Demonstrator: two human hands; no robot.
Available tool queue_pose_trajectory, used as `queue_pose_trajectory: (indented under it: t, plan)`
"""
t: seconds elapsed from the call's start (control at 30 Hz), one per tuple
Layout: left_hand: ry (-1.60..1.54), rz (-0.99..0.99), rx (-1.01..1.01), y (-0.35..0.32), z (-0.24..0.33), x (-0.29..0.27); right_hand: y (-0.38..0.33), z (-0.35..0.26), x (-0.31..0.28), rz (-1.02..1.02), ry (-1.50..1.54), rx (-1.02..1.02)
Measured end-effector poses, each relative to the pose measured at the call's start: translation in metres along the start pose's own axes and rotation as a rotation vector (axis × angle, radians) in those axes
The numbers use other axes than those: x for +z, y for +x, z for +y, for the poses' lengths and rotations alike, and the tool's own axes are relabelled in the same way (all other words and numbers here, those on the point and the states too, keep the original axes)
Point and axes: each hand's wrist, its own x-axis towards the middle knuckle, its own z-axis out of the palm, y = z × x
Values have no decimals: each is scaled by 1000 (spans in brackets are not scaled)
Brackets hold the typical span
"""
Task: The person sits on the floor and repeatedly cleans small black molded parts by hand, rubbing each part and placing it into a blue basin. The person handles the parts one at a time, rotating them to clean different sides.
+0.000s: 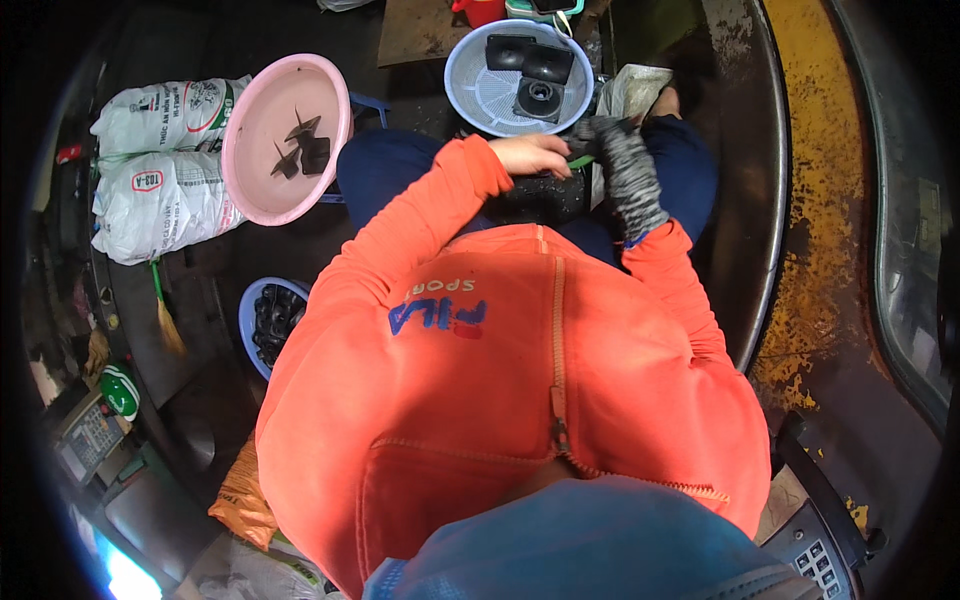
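My bare left hand (535, 156) reaches in front of my body, its fingers bent together over something dark that I cannot make out. Close beside it is my right hand (598, 138), in a grey-black knitted glove, with its fingers curled; what they hold is hidden. A small bright green piece (581, 161) shows between the two hands, its kind unclear. Just beyond them stands a light blue plastic basket (462, 100) with several black moulded parts (547, 63) in it. Dark, glossy material (545, 197) lies below my hands, between my legs.
A pink basin (245, 150) at the left holds a few black parts (313, 152). White printed sacks (165, 205) lie beyond it. A blue tub (248, 320) of black pieces sits nearer, beside a small broom (168, 320). On the right runs a rusty yellow machine frame (810, 240).
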Motion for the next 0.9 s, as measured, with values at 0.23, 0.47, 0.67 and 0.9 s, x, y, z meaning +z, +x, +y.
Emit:
queue_pose_trajectory:
  t: [0.23,0.47,0.67,0.9]
  plan:
    - [779,866,35,127,-67,-77,21,-14,19,185,625,608]
    - [636,874,120,143,-86,-89,13,23,16,62,-161,50]
    - [374,894,860,43,-8,-68,11,33,8,-20,-510,80]
    - [211,614,1055,-49,58,-9,9,-46,36,75,-169,13]
